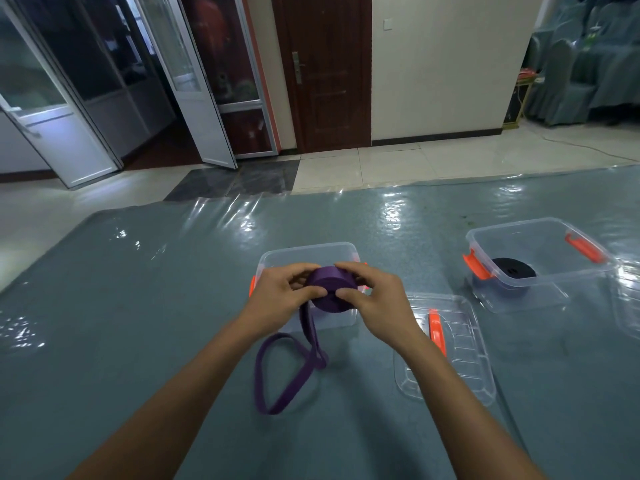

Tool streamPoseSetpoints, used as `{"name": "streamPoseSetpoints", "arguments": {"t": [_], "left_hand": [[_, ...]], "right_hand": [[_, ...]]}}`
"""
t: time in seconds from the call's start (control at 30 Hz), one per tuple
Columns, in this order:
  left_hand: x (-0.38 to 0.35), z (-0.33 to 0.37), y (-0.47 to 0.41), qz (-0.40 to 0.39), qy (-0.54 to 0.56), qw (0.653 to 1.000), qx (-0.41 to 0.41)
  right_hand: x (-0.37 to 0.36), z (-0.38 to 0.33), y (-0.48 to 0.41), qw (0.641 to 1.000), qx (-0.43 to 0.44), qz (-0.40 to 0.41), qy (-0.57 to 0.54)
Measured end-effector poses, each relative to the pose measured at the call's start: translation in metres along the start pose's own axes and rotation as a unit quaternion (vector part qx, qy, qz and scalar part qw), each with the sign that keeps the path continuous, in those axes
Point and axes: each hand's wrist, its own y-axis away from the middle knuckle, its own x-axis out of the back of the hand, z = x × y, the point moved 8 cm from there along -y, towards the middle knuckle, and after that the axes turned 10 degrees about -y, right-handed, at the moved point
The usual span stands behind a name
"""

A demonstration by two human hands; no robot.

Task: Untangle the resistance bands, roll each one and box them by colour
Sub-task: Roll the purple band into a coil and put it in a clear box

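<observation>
A purple resistance band (pixel 330 289) is wound into a thick roll that I hold above a clear plastic box (pixel 308 252). My left hand (pixel 277 296) grips the roll's left side, thumb on its face. My right hand (pixel 374 296) grips the right side with fingers curled over the top. The band's loose tail (pixel 277 372) hangs down and lies as a long loop on the mat. A second clear box (pixel 540 233) at the right holds a rolled black band (pixel 512 268).
A clear lid with an orange handle (pixel 450 348) lies on the mat to the right of my right wrist. The grey-blue mat (pixel 138 306) under shiny plastic film covers the floor. A dark door and glass doors stand behind.
</observation>
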Motion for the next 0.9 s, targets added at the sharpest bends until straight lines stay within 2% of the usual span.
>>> {"name": "streamPoseSetpoints", "arguments": {"t": [0.07,0.17,0.23,0.3,0.4,0.5,0.57,0.63,0.7,0.8,0.9], "left_hand": [[0.000,0.001,-0.001,0.015,0.035,0.999,0.013],[0.001,0.001,-0.002,0.043,0.077,0.996,0.023],[0.002,0.000,-0.002,0.052,0.078,0.995,0.021],[0.003,-0.002,-0.002,0.045,0.044,0.998,0.019],[0.003,0.000,-0.004,0.011,-0.047,0.999,-0.011],[0.001,0.007,-0.007,-0.014,-0.126,0.990,-0.055],[0.001,0.009,-0.009,-0.011,-0.130,0.990,-0.058],[0.001,0.008,-0.009,0.001,-0.094,0.995,-0.040],[0.001,0.002,-0.008,0.025,-0.020,1.000,-0.001],[-0.001,-0.007,-0.006,0.048,0.063,0.996,0.045],[-0.001,-0.011,-0.006,0.048,0.043,0.996,0.056]], "right_hand": [[0.008,0.006,-0.003,0.994,-0.031,0.043,-0.098],[0.010,0.020,0.001,0.937,-0.092,0.090,-0.323],[0.007,0.023,0.004,0.926,-0.094,0.086,-0.356],[0.006,0.022,0.005,0.939,-0.087,0.078,-0.322],[0.010,0.010,0.003,0.992,-0.025,0.039,-0.118],[0.001,-0.001,-0.001,0.999,0.018,-0.023,0.033],[0.002,-0.004,-0.003,0.999,0.017,-0.020,0.041],[0.006,-0.005,-0.004,1.000,0.005,-0.001,-0.003],[0.012,0.003,-0.003,0.993,-0.037,0.034,-0.103],[0.009,0.019,0.005,0.945,-0.115,0.074,-0.297],[-0.003,0.030,0.011,0.913,-0.148,0.068,-0.374]]}}
